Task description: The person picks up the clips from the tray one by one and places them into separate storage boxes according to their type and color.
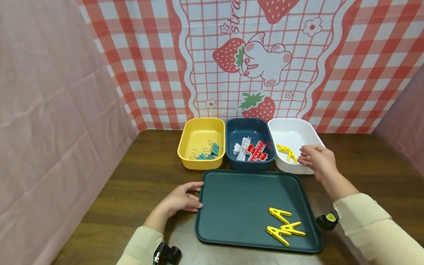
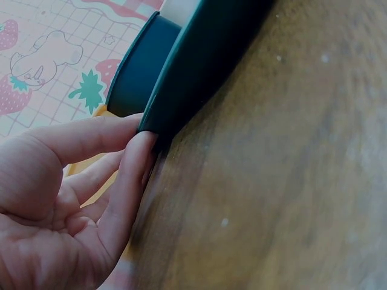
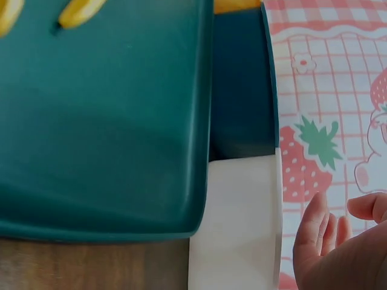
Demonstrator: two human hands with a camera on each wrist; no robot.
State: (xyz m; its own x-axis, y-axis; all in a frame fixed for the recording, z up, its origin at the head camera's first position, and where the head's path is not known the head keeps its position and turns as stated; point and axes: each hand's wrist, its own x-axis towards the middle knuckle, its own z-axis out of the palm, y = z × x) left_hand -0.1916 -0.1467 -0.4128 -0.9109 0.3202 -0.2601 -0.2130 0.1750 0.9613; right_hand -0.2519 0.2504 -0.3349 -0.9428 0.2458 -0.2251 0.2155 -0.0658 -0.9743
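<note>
My left hand (image 1: 180, 198) rests its fingertips against the left rim of a dark green tray (image 1: 235, 198). In the left wrist view, the thumb and a finger (image 2: 121, 181) meet that tray edge. Three yellow clothespins (image 1: 280, 231) lie on the tray's near right part. Above the right side of a white bin (image 1: 292, 125) hovers my right hand (image 1: 319, 162), fingers loosely bent and apart, with nothing seen between them. Yellow clothespins (image 1: 286, 151) lie inside that bin. The right wrist view shows the same hand (image 3: 338, 248) beside the bin's wall.
Left of the white bin stand a navy bin (image 1: 247, 125) with white clips (image 1: 243, 149) and red clips (image 1: 257, 151), and a yellow bin (image 1: 199, 133) with teal binder clips (image 1: 212, 150). A checked strawberry cloth (image 1: 153, 72) hangs behind; pink fabric (image 1: 57, 114) flanks the wooden table (image 1: 129, 182).
</note>
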